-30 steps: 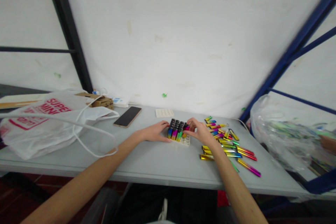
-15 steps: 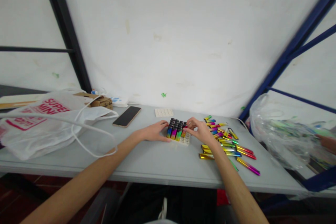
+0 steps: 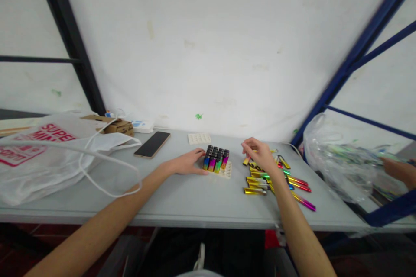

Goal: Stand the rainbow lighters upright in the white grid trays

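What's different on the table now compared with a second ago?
The right hand let go of a shiny, black-topped piece, now standing in the white tray, and moved right to the loose pieces; whether it holds another is unclear. The left hand stayed beside the standing group; the phone stayed put.

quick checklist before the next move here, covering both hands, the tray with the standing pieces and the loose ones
1. White tray has bare spots: ok, some show on its right side.
2. Standing pieces upright: ok, black ends up.
3. Left hand by the tray: ok, beside the standing pieces' left side; whether it touches them, cannot tell.
4. Right hand has a piece in its grip: cannot tell, its fingers are too small and blurred.
5. Loose pieces neatly lined up: not ok, they lie at mixed angles.
6. Phone apart from the tray: ok, it lies to the left.
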{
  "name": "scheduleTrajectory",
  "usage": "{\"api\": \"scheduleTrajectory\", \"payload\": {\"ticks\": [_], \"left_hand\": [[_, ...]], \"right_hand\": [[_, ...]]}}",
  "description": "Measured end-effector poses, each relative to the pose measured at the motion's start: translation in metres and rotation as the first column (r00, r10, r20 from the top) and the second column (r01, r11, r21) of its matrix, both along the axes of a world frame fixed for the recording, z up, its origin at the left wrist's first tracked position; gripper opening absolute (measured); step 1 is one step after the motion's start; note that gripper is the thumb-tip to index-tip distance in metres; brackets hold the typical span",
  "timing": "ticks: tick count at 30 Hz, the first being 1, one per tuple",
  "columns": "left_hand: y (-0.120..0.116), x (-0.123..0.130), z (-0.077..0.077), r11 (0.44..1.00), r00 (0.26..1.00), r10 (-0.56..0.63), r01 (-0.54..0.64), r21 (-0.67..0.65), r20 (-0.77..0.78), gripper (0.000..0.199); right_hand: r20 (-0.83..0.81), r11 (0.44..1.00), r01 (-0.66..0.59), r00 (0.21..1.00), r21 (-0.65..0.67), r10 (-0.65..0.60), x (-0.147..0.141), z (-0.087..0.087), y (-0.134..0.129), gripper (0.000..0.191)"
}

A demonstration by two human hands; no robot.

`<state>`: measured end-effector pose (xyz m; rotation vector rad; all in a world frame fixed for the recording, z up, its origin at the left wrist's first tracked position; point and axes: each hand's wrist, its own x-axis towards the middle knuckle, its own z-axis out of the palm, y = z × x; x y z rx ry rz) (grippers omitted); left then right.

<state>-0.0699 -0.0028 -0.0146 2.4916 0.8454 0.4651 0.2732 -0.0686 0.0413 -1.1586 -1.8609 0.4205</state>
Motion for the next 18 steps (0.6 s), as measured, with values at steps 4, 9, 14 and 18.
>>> {"api": "scheduleTrajectory", "payload": {"ticks": [4,9,14,18], "left_hand": [[0.0,0.0,0.002,1.0,1.0,-0.012,0.011,-0.01,-0.018,0.083],[0.0,-0.001,0.002,1.0,1.0,-0.017,0.017,-0.014,-0.003,0.085],[0.002,-0.001,0.0,1.0,1.0,-0.023,0.024,-0.005,0.011,0.083],[0.001,-0.001,0.001,1.0,1.0,-0.026,0.026,0.006,0.003,0.08]], "right_hand": [[0.169,0.997,0.069,0.984,-0.046,-0.06,0.046,0.019,-0.026,0.04],[0.395,0.99,0.054,0.919,-0.128,0.001,0.08,0.011,-0.069,0.025],[0.478,0.976,0.037,0.876,-0.214,0.072,0.078,-0.025,-0.087,0.012],[0.502,0.986,0.044,0.864,-0.163,0.044,0.068,-0.038,-0.082,0.008]]}}
